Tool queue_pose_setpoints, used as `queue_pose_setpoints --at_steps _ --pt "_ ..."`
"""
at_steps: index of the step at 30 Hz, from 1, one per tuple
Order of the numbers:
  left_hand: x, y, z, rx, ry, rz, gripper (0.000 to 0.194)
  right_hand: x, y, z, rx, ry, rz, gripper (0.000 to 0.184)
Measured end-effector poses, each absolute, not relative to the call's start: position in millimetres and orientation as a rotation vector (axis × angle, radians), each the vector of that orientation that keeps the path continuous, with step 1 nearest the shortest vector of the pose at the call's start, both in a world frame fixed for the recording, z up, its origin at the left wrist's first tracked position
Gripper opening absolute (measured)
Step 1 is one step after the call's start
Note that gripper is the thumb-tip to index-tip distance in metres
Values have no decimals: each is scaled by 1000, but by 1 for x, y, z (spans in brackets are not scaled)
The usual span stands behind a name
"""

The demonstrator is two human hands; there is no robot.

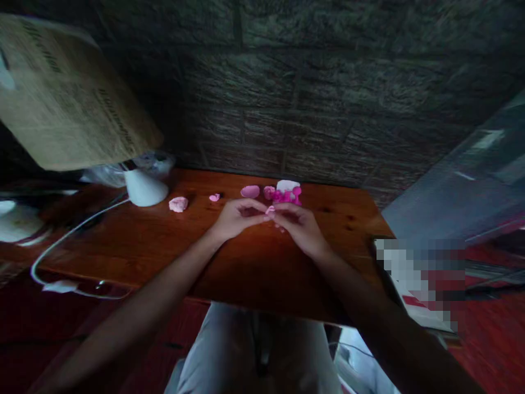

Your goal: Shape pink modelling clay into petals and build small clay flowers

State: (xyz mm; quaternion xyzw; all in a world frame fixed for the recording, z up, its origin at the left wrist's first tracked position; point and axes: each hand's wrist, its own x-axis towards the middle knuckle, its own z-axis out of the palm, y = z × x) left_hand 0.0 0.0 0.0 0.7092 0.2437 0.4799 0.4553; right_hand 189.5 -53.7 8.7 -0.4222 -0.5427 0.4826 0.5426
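Between the fingertips of both hands is a small light-pink piece (269, 210), soft-looking like modelling clay. My left hand (240, 220) pinches it from the left, and my right hand (301, 224) pinches it from the right. Both are held above the wooden table, thumbs and forefingers closed together. Just beyond the fingers lie bright-pink pieces (292, 195), a pink lump (269, 192) and a pale-pink oval piece (250, 191). Farther left sit a small pink piece (214, 197) and a larger crumpled pink lump (178, 204).
A lamp with a white base (145, 187) and a printed fabric shade (77, 98) stands at the left. Its white cable (61, 241) hangs past the front edge of the wooden table (262, 268). A white object (288, 185) lies near the dark brick wall (266, 82).
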Motion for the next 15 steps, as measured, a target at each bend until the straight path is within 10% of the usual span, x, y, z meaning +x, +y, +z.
queue_pose_setpoints --at_steps 15 --pt "2 2 -8 1726 551 1154 21 188 -51 5 -1040 -1283 1114 32"
